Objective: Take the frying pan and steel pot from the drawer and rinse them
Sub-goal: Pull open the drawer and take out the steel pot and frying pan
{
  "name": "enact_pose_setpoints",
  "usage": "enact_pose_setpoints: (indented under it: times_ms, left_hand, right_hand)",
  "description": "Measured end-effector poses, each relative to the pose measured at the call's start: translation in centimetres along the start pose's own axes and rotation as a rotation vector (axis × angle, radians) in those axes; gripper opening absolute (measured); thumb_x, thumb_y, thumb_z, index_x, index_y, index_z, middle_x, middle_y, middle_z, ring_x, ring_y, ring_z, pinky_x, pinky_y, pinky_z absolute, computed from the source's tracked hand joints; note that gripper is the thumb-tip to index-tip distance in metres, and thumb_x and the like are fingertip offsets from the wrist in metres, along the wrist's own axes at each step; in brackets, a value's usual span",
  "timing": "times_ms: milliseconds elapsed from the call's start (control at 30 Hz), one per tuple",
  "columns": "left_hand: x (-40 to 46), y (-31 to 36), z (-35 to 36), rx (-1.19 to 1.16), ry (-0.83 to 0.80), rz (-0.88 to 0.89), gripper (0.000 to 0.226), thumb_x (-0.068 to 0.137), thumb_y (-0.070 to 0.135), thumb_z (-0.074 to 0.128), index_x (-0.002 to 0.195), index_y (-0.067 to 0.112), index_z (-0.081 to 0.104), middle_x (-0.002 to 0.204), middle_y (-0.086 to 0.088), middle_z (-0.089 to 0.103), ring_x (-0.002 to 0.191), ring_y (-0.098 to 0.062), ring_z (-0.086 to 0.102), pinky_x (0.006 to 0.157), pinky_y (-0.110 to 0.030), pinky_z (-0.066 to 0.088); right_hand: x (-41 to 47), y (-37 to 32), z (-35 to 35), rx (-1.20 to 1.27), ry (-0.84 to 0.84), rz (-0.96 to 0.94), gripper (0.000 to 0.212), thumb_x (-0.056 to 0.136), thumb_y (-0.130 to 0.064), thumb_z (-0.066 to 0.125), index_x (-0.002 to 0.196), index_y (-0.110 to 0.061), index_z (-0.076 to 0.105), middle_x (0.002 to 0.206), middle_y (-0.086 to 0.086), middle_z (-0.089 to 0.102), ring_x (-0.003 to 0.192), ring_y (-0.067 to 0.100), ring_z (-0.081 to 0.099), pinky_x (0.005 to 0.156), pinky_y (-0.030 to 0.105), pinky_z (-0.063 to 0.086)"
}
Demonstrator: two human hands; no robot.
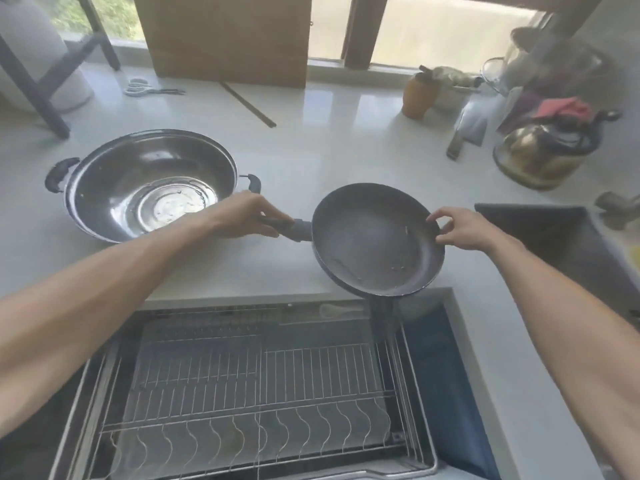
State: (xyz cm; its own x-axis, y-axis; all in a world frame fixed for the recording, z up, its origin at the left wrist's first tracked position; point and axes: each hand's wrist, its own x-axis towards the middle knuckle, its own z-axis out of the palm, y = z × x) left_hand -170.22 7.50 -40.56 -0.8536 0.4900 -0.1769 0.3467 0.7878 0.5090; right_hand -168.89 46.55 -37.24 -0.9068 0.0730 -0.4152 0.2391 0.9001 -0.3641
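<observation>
White counter (332, 140) is stretching toward a window, with the wire-racked drawer (256, 386) pulled open below. The left hand (247, 214) is closing around the frying pan (377, 239) handle while the right hand (464, 228) is pinching its far rim, holding it tilted above the counter edge. The steel pot (149, 185) is sitting on the counter at left. The sink (554, 244) is lying to the right. The pan could be slipping from that light pinch and dropping into the drawer. No writing is readable.

Bare counter (311, 150) at 12 o'clock, steel pot (145, 185) blocking 10 o'clock, kettle (540, 157) and cleaver (465, 133) crowding 2 o'clock
</observation>
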Motion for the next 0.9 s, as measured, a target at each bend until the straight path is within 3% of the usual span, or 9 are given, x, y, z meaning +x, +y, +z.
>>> enact_pose_setpoints:
  times_ms: [67, 167, 233, 367, 533, 733, 833, 900]
  left_hand:
    - [0.7, 0.0, 0.1, 0.032, 0.013, 0.009, 0.036, 0.084, 0.025, 0.069, 0.119, 0.036, 0.064, 0.098, 0.005, 0.072, 0.076, -0.009, 0.054, 0.075, -0.022, 0.036]
    - [1.3, -0.3, 0.2, 0.065, 0.008, 0.002, 0.036, 0.086, 0.026, 0.066, 0.119, 0.040, 0.062, 0.084, 0.014, 0.067, 0.075, -0.015, 0.053, 0.073, -0.026, 0.035]
    - [1.6, 0.2, 0.1, 0.157, -0.001, 0.018, 0.034, 0.089, 0.029, 0.062, 0.119, 0.045, 0.060, 0.093, 0.011, 0.068, 0.085, -0.021, 0.051, 0.073, -0.029, 0.035]
    - [3.0, 1.8, 0.7, 0.295, -0.015, 0.051, 0.030, 0.093, 0.031, 0.055, 0.117, 0.049, 0.057, 0.097, 0.008, 0.066, 0.088, -0.022, 0.054, 0.073, -0.033, 0.034]
    - [5.0, 2.5, 2.3, 0.196, -0.023, 0.000, 0.034, 0.090, 0.023, 0.061, 0.116, 0.045, 0.061, 0.105, 0.002, 0.069, 0.096, -0.029, 0.061, 0.081, -0.035, 0.042]
    - [5.8, 2.0, 4.1, 0.243, 0.049, 0.018, 0.036, 0.093, 0.023, 0.056, 0.120, 0.045, 0.058, 0.108, -0.002, 0.068, 0.097, -0.031, 0.057, 0.076, -0.035, 0.041]
    - [5.9, 2.2, 4.6, 0.271, 0.086, -0.006, 0.034, 0.093, 0.020, 0.053, 0.121, 0.039, 0.059, 0.115, -0.003, 0.064, 0.104, -0.030, 0.054, 0.077, -0.036, 0.038]
    - [5.7, 2.4, 4.9, 0.322, 0.059, -0.011, 0.037, 0.092, 0.020, 0.055, 0.128, 0.029, 0.055, 0.132, -0.005, 0.055, 0.120, -0.029, 0.048, 0.090, -0.038, 0.038]
  right_hand:
    - [0.8, 0.5, 0.6, 0.016, 0.014, 0.000, 0.037, 0.077, -0.010, 0.062, 0.108, -0.030, 0.059, 0.098, 0.006, 0.067, 0.090, 0.021, 0.058, 0.075, 0.027, 0.042]
    - [1.7, 0.7, 1.5, 0.039, 0.054, -0.015, 0.039, 0.078, -0.009, 0.060, 0.113, -0.027, 0.059, 0.097, 0.005, 0.065, 0.081, 0.018, 0.056, 0.064, 0.025, 0.041]
    - [2.1, 1.0, 1.7, 0.049, 0.092, -0.019, 0.040, 0.079, -0.009, 0.057, 0.116, -0.026, 0.059, 0.098, 0.006, 0.063, 0.079, 0.018, 0.054, 0.066, 0.025, 0.039]
    - [2.7, 2.5, 1.5, 0.031, 0.170, 0.014, 0.042, 0.080, -0.006, 0.054, 0.119, -0.024, 0.059, 0.104, 0.008, 0.060, 0.091, 0.023, 0.052, 0.075, 0.027, 0.037]
    - [2.8, 4.3, 1.7, -0.044, 0.149, 0.044, 0.043, 0.081, -0.007, 0.057, 0.120, -0.024, 0.058, 0.102, 0.006, 0.058, 0.093, 0.022, 0.051, 0.077, 0.027, 0.037]
    - [3.6, 5.4, 3.2, 0.023, 0.249, 0.012, 0.047, 0.081, -0.006, 0.054, 0.124, -0.024, 0.058, 0.099, 0.006, 0.058, 0.102, 0.026, 0.054, 0.083, 0.028, 0.041]
    - [3.5, 6.0, 3.1, 0.036, 0.227, 0.010, 0.050, 0.083, -0.007, 0.054, 0.129, -0.026, 0.054, 0.118, 0.010, 0.062, 0.111, 0.027, 0.055, 0.089, 0.030, 0.040]
    - [2.4, 6.5, 3.4, 0.059, 0.169, -0.010, 0.052, 0.085, -0.015, 0.061, 0.133, -0.029, 0.048, 0.132, 0.007, 0.056, 0.113, 0.025, 0.057, 0.092, 0.031, 0.039]
